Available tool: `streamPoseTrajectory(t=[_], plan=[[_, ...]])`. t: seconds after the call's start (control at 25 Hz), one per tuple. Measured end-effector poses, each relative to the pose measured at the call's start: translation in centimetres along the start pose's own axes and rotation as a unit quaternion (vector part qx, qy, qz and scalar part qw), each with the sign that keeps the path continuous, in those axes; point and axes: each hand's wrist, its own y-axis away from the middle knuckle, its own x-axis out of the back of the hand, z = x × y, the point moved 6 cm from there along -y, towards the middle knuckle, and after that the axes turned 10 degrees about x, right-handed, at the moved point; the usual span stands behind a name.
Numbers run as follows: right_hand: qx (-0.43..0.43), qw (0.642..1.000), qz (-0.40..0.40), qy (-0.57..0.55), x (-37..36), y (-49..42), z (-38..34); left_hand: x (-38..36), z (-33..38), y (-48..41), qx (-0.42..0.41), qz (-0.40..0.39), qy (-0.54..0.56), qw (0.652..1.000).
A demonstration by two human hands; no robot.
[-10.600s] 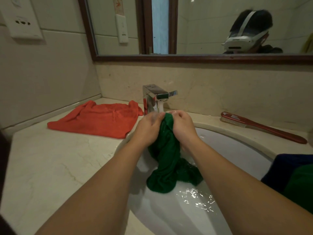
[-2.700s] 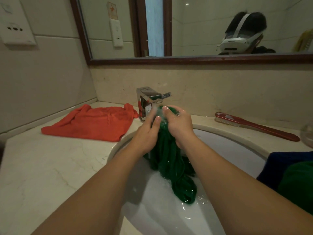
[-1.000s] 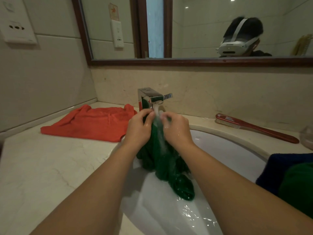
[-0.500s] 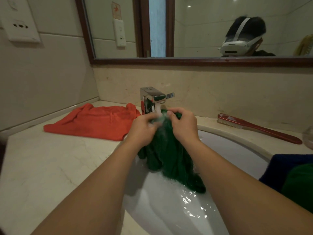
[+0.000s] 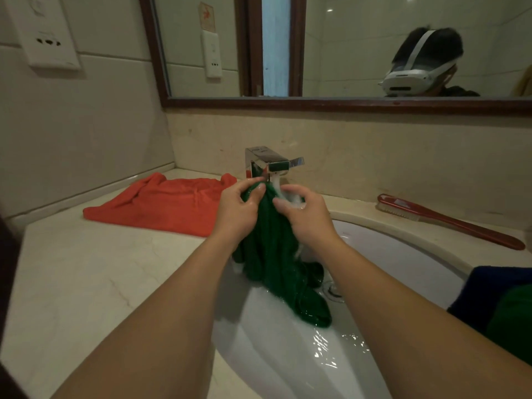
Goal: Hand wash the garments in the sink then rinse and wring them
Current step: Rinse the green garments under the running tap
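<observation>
A wet green garment [image 5: 273,254] hangs from both my hands into the white sink [image 5: 403,254]. Its lower end lies on the basin floor by the drain [image 5: 334,289]. My left hand [image 5: 236,211] grips the top of the cloth on the left. My right hand [image 5: 305,217] grips it on the right, just under the chrome faucet [image 5: 266,162]. Water runs from the spout onto the cloth and my right fingers. An orange garment [image 5: 164,203] lies spread on the counter to the left.
A red long-handled brush [image 5: 449,220] lies on the counter behind the sink at right. Dark blue cloth [image 5: 498,286] and another green cloth [image 5: 515,323] sit at the right edge. A mirror hangs above the backsplash; a wall stands close on the left.
My two hands have moved slightly apart along the top of the green garment under the running water. The garment's lower end has shifted a little in the basin.
</observation>
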Motion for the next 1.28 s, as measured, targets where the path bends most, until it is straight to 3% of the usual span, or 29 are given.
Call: streamPoseTrajectory(t=[0.2, 0.36, 0.64, 0.84, 0.96, 1.28], plan=[[0.046, 0.996, 0.021, 0.068, 0.6, 0.0, -0.6, -0.3, 0.7, 0.6, -0.080, 0.021, -0.152, 0.985], [0.087, 0.987, 0.061, 0.119, 1.4, -0.2, -1.1, -0.6, 0.9, 0.6, -0.100, 0.040, -0.178, 0.978], [0.068, 0.987, 0.039, 0.143, 0.6, -0.1, -0.4, -0.8, -0.5, 0.2, -0.013, 0.054, -0.057, 0.997], [0.086, 0.980, 0.107, 0.146, 3.1, -0.1, -0.8, -3.0, -1.1, 1.1, 0.112, -0.037, 0.095, 0.988], [0.082, 0.982, 0.103, 0.137, 3.3, -0.2, -0.7, -3.4, -1.6, 1.2, 0.147, -0.048, 0.150, 0.976], [0.115, 0.972, 0.030, 0.201, 0.7, -0.1, -0.4, -1.9, -1.3, 0.6, 0.101, 0.010, 0.128, 0.987]])
